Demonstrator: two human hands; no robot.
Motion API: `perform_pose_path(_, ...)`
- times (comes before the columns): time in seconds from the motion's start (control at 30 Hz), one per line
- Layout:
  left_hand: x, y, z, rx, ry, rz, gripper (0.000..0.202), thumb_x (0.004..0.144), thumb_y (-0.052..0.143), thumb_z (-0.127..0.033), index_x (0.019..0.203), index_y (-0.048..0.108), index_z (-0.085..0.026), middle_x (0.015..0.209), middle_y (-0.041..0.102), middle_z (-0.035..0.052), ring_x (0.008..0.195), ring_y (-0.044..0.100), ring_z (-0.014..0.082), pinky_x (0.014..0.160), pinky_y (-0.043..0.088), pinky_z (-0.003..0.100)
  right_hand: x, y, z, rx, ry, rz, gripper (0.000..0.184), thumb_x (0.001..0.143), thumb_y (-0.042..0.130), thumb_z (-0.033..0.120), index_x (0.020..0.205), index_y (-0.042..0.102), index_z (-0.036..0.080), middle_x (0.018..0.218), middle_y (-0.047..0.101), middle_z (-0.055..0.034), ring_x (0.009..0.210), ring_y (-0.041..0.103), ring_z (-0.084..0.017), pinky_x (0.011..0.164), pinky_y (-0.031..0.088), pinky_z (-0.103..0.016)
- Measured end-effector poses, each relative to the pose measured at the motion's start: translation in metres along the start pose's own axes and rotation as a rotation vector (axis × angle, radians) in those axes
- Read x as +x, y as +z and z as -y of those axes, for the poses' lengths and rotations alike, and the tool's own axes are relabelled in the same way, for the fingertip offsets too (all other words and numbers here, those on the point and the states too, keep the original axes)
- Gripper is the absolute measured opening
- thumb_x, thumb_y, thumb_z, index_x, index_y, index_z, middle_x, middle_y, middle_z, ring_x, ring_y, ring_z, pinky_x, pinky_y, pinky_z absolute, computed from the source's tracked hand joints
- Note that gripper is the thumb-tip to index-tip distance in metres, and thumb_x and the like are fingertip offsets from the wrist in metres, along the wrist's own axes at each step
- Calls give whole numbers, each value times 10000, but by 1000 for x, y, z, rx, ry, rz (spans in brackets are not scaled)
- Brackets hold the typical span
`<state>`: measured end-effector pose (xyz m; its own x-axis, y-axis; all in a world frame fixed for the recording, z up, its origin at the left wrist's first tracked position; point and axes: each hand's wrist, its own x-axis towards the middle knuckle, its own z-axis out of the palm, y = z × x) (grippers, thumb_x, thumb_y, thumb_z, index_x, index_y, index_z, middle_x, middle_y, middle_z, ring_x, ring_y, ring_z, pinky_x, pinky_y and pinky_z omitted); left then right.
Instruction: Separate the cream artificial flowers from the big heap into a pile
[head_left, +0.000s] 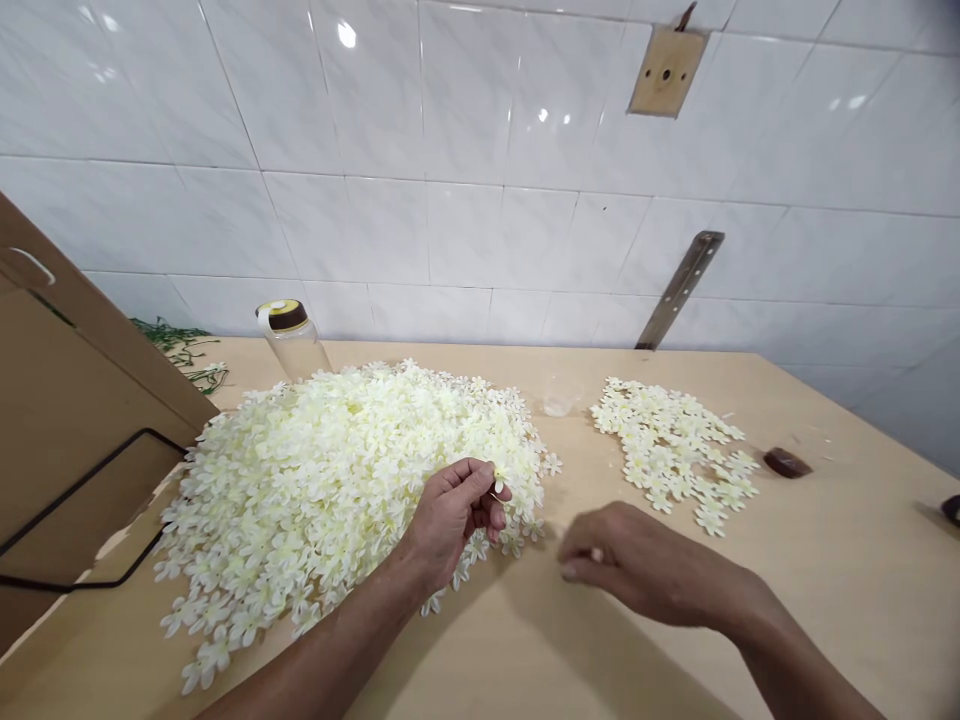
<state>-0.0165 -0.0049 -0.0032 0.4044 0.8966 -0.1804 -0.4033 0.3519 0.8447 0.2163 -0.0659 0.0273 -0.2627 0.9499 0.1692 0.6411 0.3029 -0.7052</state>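
Note:
My left hand (450,515) pinches a small artificial flower (499,480) with pale petals between thumb and fingers. It is over the right front edge of a big heap of cream-white artificial flowers (322,460). To its right, above the bare wood, my right hand (637,560) has its fingers curled together, thumb against forefinger. That hand is slightly blurred, and whatever lies in its pinch, if anything, cannot be made out. A smaller, flatter spread of similar flowers (667,440) with yellowish centres lies beyond my right hand.
A clear bottle (296,345) with a brown and yellow lid stands behind the heap. A small transparent cup (557,400) is between the flower groups. Farther right is a dark red-brown object (786,462). Left are a cardboard box (82,400) and green stems (176,340). A tiled wall (465,230) bounds the table.

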Motion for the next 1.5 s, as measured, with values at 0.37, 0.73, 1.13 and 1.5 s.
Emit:
perform_pose_path(0.37,1,1,4,343,116,-153,338,836,664,-448,698,615,-143,486,591,14,391,513,119,411,445,232,56,33,-4,246,114,-124,323,884,635,456,1075,713,207,856,690,-53,576,596,-145,461,514,-259)
perform_pose_path(0.73,-1,5,4,191,49,-90,322,799,697,-444,758,650,-128,527,619,28,436,558,134,433,471,237,56,68,1,204,-173,-314,112,881,698,260,966,767,235,878,721,-45,749,670,-170,648,555,-276)
perform_pose_path(1.13,-2,5,7,90,42,-62,353,788,738,-446,787,680,-98,745,668,69,501,555,98,464,465,228,53,72,1,121,-222,-415,138,939,622,240,918,757,220,807,709,-39,749,666,-171,679,536,-278)
perform_pose_path(1.5,-3,7,9,127,44,-78,332,738,784,-417,777,666,-109,610,638,45,481,549,116,468,465,237,51,76,8,2,-167,-475,248,962,551,269,768,688,196,731,664,-32,670,631,-156,634,483,-260)
